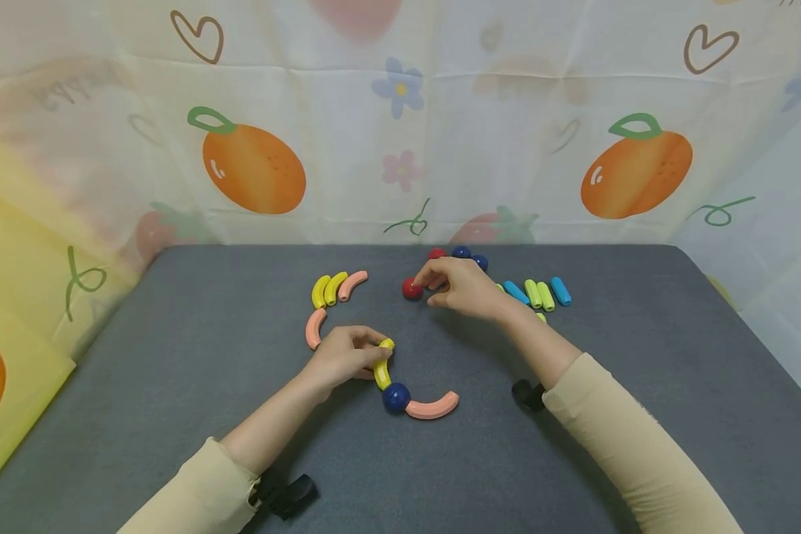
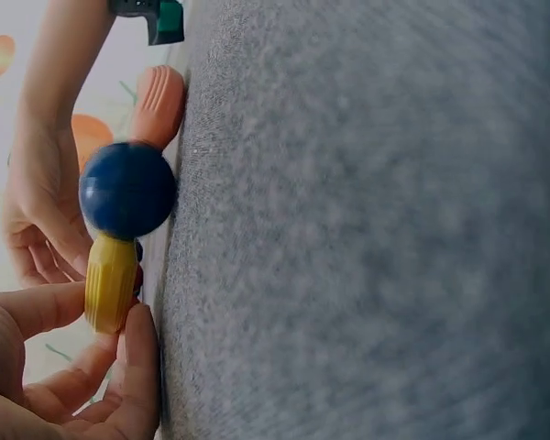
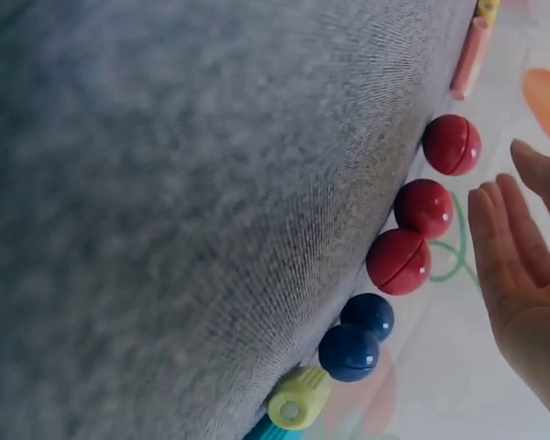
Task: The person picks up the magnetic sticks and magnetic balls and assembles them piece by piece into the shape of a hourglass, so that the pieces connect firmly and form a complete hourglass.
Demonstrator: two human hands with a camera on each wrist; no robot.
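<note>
Grey tabletop (image 1: 193, 356), three red balls (image 3: 423, 208) in right wrist view, two in head view, left hand (image 1: 343, 357) pinches yellow piece (image 1: 382, 376), right hand (image 1: 469, 288) near red balls, fingers parted

You face a dark grey table (image 1: 193, 311), with a pale cloth backdrop (image 1: 347, 148) behind it, printed with oranges, hearts, flowers and strawberries; to your left hangs yellow fabric (image 1: 23, 274).
</note>
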